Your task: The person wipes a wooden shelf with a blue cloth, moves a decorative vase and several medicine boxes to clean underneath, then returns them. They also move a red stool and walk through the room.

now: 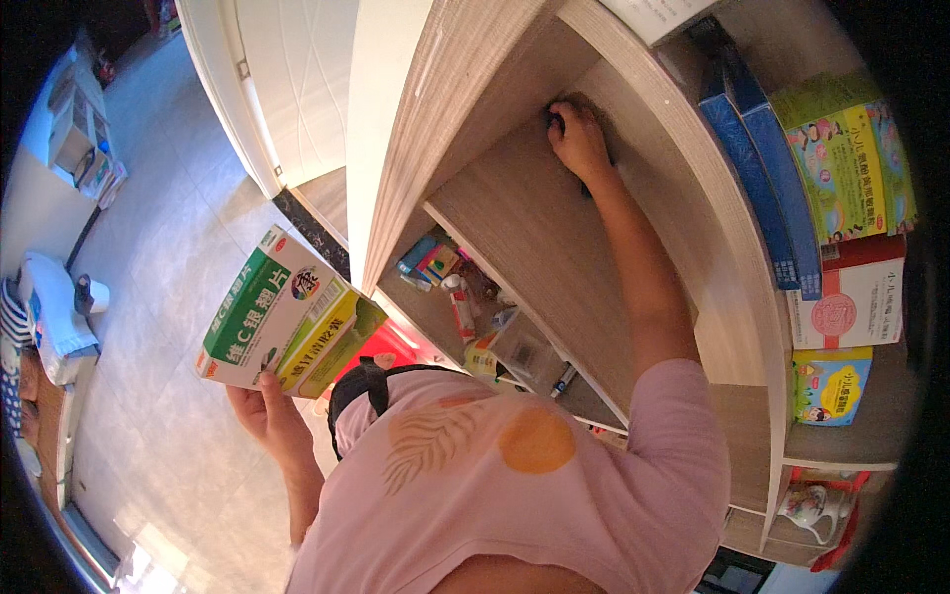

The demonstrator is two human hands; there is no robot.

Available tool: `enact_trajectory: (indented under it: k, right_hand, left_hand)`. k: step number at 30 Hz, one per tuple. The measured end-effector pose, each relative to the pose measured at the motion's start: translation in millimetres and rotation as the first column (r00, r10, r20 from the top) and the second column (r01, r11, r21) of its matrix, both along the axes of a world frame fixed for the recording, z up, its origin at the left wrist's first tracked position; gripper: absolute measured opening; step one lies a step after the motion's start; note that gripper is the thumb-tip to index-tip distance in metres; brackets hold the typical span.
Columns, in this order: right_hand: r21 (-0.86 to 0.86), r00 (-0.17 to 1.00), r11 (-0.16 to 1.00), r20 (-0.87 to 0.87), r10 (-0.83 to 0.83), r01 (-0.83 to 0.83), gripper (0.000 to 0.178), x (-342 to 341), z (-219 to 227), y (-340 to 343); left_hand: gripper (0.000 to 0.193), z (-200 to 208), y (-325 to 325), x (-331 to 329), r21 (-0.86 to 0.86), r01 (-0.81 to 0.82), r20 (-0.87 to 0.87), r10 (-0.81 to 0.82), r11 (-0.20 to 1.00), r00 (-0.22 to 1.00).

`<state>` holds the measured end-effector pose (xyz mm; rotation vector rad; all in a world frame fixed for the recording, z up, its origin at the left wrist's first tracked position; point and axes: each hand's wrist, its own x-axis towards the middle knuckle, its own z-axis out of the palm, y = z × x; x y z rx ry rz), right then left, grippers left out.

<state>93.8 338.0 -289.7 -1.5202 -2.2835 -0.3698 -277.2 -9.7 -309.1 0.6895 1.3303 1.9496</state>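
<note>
My left hand [265, 411] is closed around the lower end of two medicine boxes held together. One is a white and green box [259, 322]; against it lies a yellow-green box [327, 346]. My right arm stretches deep into a wooden shelf compartment [505, 208]. There my right hand [582, 144] rests near the back corner, fingers curled over something small and dark that I cannot make out. Part of it is hidden under the fingers, and another dark bit shows beside the wrist.
A lower compartment holds small boxes [435, 262], a clear plastic container [529, 351] and a marker [564, 381]. On the right shelves stand blue boxes [762, 168], a yellow-green carton [841, 168], a white and red box [856, 307] and a cup [816, 507]. A white door [292, 89] stands beyond.
</note>
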Motion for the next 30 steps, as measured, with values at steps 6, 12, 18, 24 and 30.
enact_trajectory:
  k: [6,12,18,24,30]
  right_hand:
    - [0.147,0.995,0.984,0.023,0.101,-0.103,0.026,8,-12,5]
    - [0.147,0.987,0.988,0.156,0.03,-0.053,0.028,3,-4,-7]
    - [0.058,0.951,0.989,0.27,-0.149,0.138,0.034,-5,-1,-6]
    - [0.009,0.961,0.996,0.263,-0.083,0.083,0.035,-2,1,1]
    - [0.156,0.94,0.978,0.289,-0.18,0.139,0.037,8,-26,35]
  left_hand:
    - [0.032,6,4,3,0.002,-0.018,0.032,0.018,1.0,0.999]
    - [0.031,1,0,0,-0.007,0.0,0.044,0.0,1.0,0.999]
    - [0.03,2,0,1,-0.015,-0.021,0.041,0.021,1.0,0.999]
    - [0.032,1,3,-1,0.012,0.01,0.028,-0.01,1.0,1.0]
    - [0.03,0,7,-2,-0.001,0.03,0.004,-0.03,1.0,1.0]
